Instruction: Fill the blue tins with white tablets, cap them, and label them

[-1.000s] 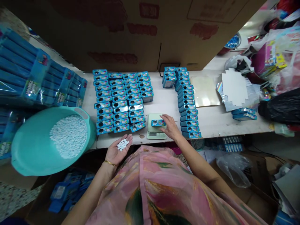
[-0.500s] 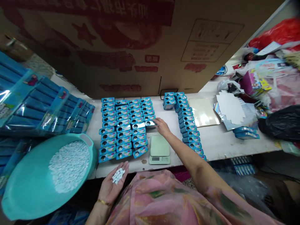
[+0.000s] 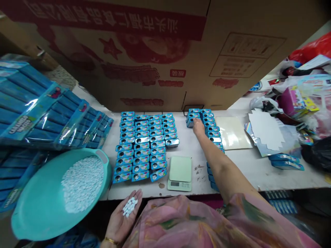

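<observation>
My left hand lies palm up at the table's front edge, cupping a small heap of white candy tablets. At the back of the table, my right hand has its fingers closed on a small blue tin in the short right-hand row; the fingers partly cover it. Several columns of similar blue tins stand on the left, each with a dark round spot on its face. One tin with a silvery side ends the rightmost of these columns. A pale green scale sits between the groups.
A turquoise basin with many white tablets stands at the left, below wrapped blue packs. A big cardboard box walls off the back. Cream sheets, a white cutout card and two blue tins lie rightward.
My right hand has left the silvery-sided tin at the end of the left group and moved right and back to the other tins. My left hand still cradles the tablets. The view has shifted.
</observation>
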Motion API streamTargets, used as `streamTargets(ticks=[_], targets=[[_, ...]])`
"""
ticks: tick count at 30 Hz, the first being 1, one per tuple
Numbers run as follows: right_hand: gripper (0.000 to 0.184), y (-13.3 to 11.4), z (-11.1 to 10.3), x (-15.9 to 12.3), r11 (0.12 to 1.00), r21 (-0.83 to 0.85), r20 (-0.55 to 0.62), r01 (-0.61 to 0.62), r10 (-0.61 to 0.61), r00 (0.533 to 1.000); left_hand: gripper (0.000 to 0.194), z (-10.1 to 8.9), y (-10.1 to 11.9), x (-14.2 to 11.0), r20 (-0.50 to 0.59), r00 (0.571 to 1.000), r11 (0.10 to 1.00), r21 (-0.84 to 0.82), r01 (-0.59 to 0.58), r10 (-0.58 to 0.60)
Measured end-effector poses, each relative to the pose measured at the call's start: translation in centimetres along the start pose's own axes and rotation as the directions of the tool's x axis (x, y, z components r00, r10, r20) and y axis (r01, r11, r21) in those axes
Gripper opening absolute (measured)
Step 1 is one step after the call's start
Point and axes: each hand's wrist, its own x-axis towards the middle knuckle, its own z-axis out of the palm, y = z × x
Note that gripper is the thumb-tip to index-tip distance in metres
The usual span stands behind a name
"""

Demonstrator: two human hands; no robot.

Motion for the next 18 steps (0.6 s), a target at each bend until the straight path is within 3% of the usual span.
streamTargets(ticks=[4,9,13,18], targets=[[0.056,-0.7,0.2,-0.1,0.998,-0.016,0.014,0.058,-0.058,0.998,0.046,-0.1,-0.1,0.0,0.012,1.0,1.0,-0.002,0.002,-0.002],[0.034,-0.5,-0.5,0.0,0.995,-0.105,-0.014,0.006,-0.008,1.0,0.048,-0.6,-0.5,-0.1,0.022,0.999,1.0,-0.018,-0.026,0.026],[0.03,-0.8,-1.2,0.0,0.977,-0.205,0.056,0.055,-0.044,0.997,0.046,-1.1,-0.9,-0.5,-0.002,1.0,0.999,-0.034,-0.01,0.01],[0.028,-1.4,-4.0,-3.4,0.959,-0.192,0.171,0.207,-0.175,0.97,0.044,-1.4,-1.1,-0.5,0.022,1.0,1.0,-0.027,0.014,-0.014]])
